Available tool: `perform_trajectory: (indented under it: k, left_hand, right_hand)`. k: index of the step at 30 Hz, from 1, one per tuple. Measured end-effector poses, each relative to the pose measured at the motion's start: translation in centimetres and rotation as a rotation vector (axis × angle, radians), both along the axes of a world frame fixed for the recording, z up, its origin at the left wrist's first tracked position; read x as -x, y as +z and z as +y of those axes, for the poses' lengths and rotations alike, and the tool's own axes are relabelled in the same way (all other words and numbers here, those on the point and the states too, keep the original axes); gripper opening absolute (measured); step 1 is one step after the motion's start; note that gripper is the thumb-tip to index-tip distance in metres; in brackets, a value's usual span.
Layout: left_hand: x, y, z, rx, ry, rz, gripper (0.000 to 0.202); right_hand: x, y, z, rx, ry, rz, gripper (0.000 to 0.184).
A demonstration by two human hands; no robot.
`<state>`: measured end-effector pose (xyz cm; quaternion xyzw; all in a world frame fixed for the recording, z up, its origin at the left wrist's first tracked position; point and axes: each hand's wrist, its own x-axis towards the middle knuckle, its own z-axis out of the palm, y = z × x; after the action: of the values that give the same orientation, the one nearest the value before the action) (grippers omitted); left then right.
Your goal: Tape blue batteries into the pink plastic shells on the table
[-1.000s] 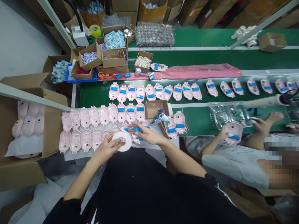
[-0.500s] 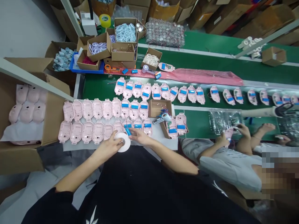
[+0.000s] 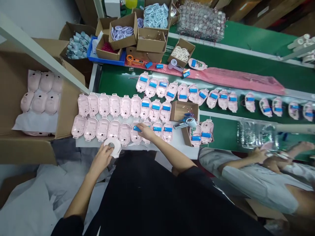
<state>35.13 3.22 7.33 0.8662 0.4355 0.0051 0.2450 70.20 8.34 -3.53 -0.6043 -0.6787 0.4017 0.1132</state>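
One block (image 3: 136,128): blue, small and oblong, in the right hand, at the far part of a shell in the near row; whether it rests inside, I cannot tell.
Right hand (image 3: 146,131): thumb and fingers pinch the block's right end.
Shell (image 3: 136,139): pale pink, rounded, shallow, hollow side up, partly covered by block and fingers.
Tape (image 3: 116,143): white roll with a round hole, just beyond the shells' near ends.
Left hand (image 3: 102,159): gripping the tape by its left near side, fingers at the hole.
Sheet (image 3: 178,141): white, under both rows of shells; its near edge runs just behind the tape.
Gaps: slim, as the shells stand side by side, touching or nearly so; more room lies between the two hands.
Left edge: a carton (image 3: 70,108) stands just beside the rows.
Right edge: an open box (image 3: 178,109) sits close to the far row's end.
Far left: bare green bench (image 3: 115,77) beyond the sheet.
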Motion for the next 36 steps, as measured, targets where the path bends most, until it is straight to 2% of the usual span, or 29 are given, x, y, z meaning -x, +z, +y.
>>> perform_trajectory:
  k: [3,7,13,16,18,21,24,26,27,29,30,32,33,35,36]
  left_hand:
    - [2.1,-0.9,-1.2,-0.035,0.053,-0.039,0.034]
    - [2.8,-1.7,-2.1,-0.050,0.076,-0.067,0.034]
    - [3.7,-2.3,-2.6,-0.033,0.110,-0.064,0.036]
    - [3.1,-3.0,-2.6,-0.023,0.111,-0.088,0.034]
    - [1.6,-3.8,-2.4,-0.037,0.122,-0.124,0.035]
    - [-1.9,-5.1,-1.2,-0.130,0.214,-0.211,0.039]
    - [-5.7,-5.5,1.2,-0.249,0.261,-0.316,0.040]
    - [-7.8,-5.0,3.5,-0.298,0.216,-0.360,0.035]
    - [-8.8,-4.7,4.8,-0.308,0.182,-0.372,0.033]
    - [-10.7,-3.8,7.4,-0.308,0.122,-0.387,0.032]
    - [-11.7,-3.4,8.5,-0.305,0.107,-0.395,0.032]
    - [-13.6,-3.0,10.0,-0.296,0.117,-0.408,0.029]
    - [-14.5,-2.9,10.3,-0.285,0.134,-0.408,0.028]
    - [-16.0,-2.9,9.9,-0.251,0.178,-0.392,0.028]
    - [-16.6,-3.0,9.4,-0.236,0.195,-0.379,0.028]
  right_hand:
    - [1.4,-1.4,-0.2,-0.014,0.165,-0.221,0.058]
    - [2.4,-2.5,0.7,-0.013,0.223,-0.353,0.058]
    - [3.7,-3.7,0.4,-0.063,0.265,-0.407,0.052]
    - [4.4,-4.0,0.2,-0.053,0.267,-0.415,0.048]
    - [4.7,-3.9,0.2,-0.052,0.245,-0.410,0.047]
    - [4.8,-2.4,0.4,-0.071,0.185,-0.326,0.043]
    - [4.7,0.7,-0.1,-0.057,-0.050,-0.116,0.035]
    - [4.7,3.0,-1.7,0.000,-0.225,0.151,0.037]
    - [4.6,4.0,-2.9,0.045,-0.266,0.306,0.042]
    - [4.0,5.8,-5.7,0.141,-0.264,0.540,0.047]
    - [3.4,6.5,-7.0,0.178,-0.243,0.579,0.047]
    - [1.0,7.3,-8.2,0.228,-0.147,0.546,0.040]
    - [-0.9,7.5,-8.0,0.229,-0.084,0.507,0.035]
    - [-5.7,7.4,-5.5,0.173,-0.017,0.380,0.028]
    - [-8.5,7.1,-3.4,0.121,-0.052,0.264,0.030]
